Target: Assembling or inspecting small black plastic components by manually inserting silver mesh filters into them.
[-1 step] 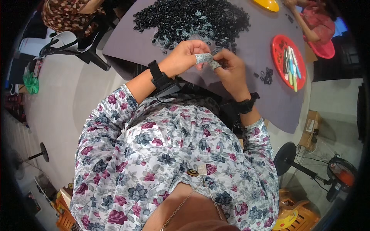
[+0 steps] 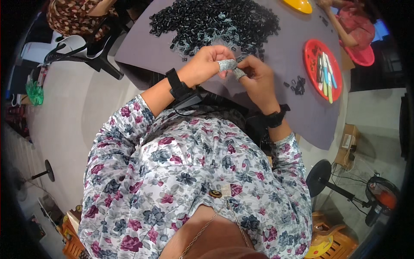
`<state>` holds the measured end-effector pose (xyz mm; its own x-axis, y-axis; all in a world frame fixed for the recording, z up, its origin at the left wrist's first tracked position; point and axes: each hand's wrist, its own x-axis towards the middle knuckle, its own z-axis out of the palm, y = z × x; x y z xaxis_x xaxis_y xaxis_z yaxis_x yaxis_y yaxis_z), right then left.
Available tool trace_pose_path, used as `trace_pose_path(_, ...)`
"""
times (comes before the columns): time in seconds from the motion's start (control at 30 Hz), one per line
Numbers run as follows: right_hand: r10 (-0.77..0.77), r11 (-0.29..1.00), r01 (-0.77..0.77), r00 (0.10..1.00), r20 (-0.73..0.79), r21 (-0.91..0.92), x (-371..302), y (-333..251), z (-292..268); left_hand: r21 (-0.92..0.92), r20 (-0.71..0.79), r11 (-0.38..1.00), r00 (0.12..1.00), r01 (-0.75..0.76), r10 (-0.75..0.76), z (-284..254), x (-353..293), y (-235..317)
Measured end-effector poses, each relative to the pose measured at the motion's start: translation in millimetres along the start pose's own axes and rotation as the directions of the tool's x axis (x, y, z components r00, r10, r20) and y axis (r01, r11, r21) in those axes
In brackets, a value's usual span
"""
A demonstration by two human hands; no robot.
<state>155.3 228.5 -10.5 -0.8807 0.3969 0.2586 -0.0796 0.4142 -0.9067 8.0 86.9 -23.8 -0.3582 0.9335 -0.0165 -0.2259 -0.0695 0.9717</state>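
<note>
My left hand [image 2: 212, 62] and my right hand [image 2: 257, 78] meet over the near edge of the table. Both are closed, fingertips and thumbs pressed together. Whatever sits between them is too small and covered to make out. Grey speckled tape wraps the left thumb [image 2: 226, 65] and the right thumb [image 2: 239, 74]. Just beyond my fingers spreads a big heap of small black tube-like pieces [image 2: 189, 19], with thin clear-grey slivers [image 2: 222, 33] strewn over its near side. To the right of my right hand lies a little cluster of the same black pieces [image 2: 296, 85].
A red round tray [image 2: 311, 71] on the right of the purple-grey tabletop [image 2: 276, 108] carries several knives [image 2: 327, 73] and black bits. A yellow dish [image 2: 300, 5] stands at the far edge. Other people sit far left [image 2: 82, 19] and far right [image 2: 355, 28]. A fan [image 2: 381, 196] stands lower right.
</note>
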Motion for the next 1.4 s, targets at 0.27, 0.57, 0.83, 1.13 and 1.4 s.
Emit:
trace_pose_path(0.27,0.094,0.993,-0.095,0.995,-0.014,-0.075,0,-8,-2,-0.002,-0.252,1.000,0.967,0.031,-0.030,-9,8,-4)
trace_pose_path(0.57,0.179,0.982,-0.184,0.979,-0.094,-0.037,-17,33,-40,0.607,-0.252,0.791,0.962,0.074,0.103,-47,32,3)
trace_pose_path(0.83,0.226,0.964,-0.233,0.972,-0.072,-0.127,-24,41,-43,0.893,0.114,0.402,0.966,-0.203,0.234,-9,46,-5)
trace_pose_path(1.13,0.267,0.953,-0.270,0.963,-0.045,-0.138,-21,35,-42,0.945,0.240,0.182,0.956,-0.270,0.171,-6,47,-7)
trace_pose_path(1.4,0.252,0.948,-0.248,0.968,-0.003,-0.197,-16,37,-44,0.927,0.322,0.103,0.908,-0.360,0.268,10,35,-7)
